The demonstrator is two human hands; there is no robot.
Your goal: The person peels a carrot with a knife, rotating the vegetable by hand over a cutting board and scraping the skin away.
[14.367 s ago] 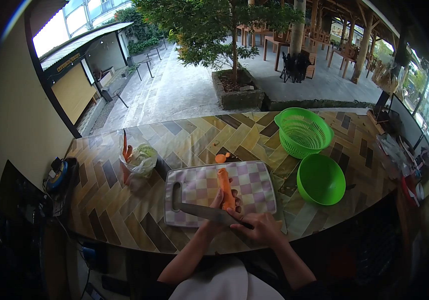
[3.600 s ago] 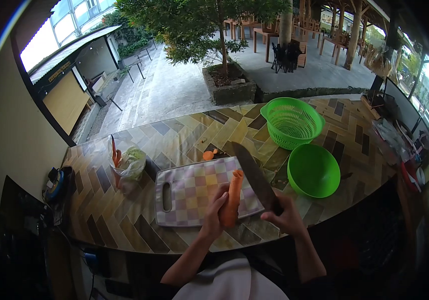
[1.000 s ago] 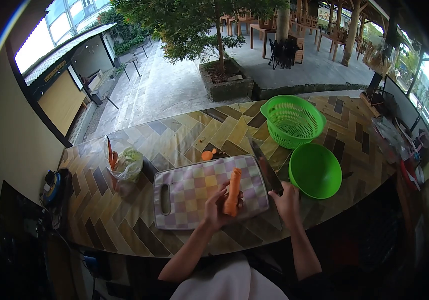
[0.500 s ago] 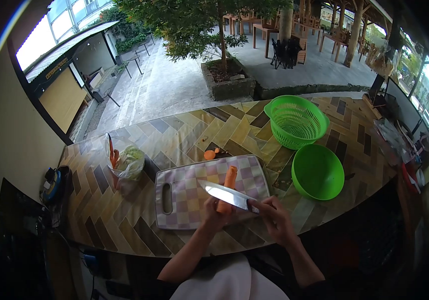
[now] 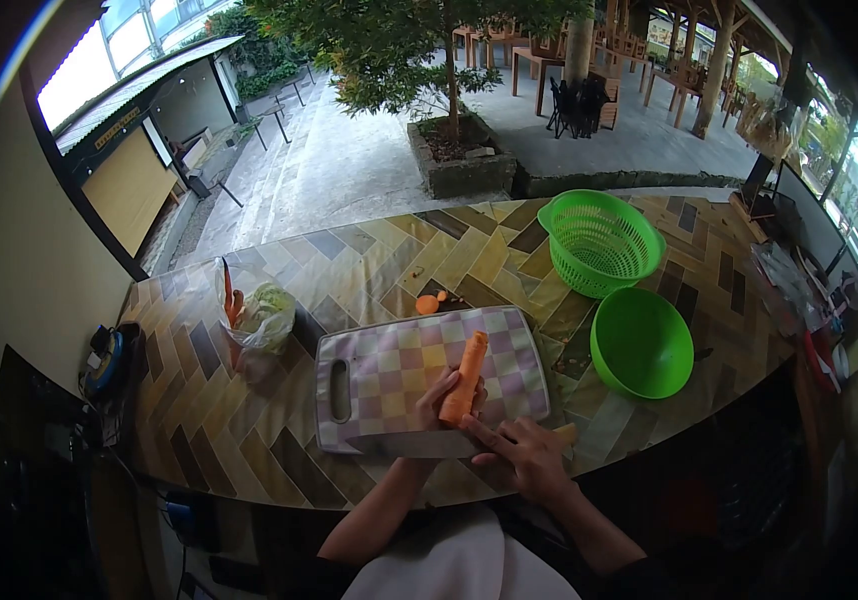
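A peeled-looking orange carrot (image 5: 465,378) stands slanted over the checkered cutting board (image 5: 379,360), with the fingers of my left hand (image 5: 436,398) closed around its lower part. My right hand (image 5: 531,458) grips a knife (image 5: 414,444), whose broad blade points left across the board's near edge, below the carrot. The pale end of its handle shows to the right of my hand. My right index finger reaches to the carrot's lower end. Beyond the board's far edge lie cut carrot pieces (image 5: 428,304).
At the right are a green colander (image 5: 604,245) and a green bowl (image 5: 641,343) close together. A plastic bag with vegetables (image 5: 267,315) sits left of the board on the wood-patterned tabletop (image 5: 209,400). Plastic packaging (image 5: 794,280) lies at the far right.
The knife has swung from across the carrot's middle down to below its lower end, blade pointing left. The carrot is now tilted more to the right, and my right hand has lowered.
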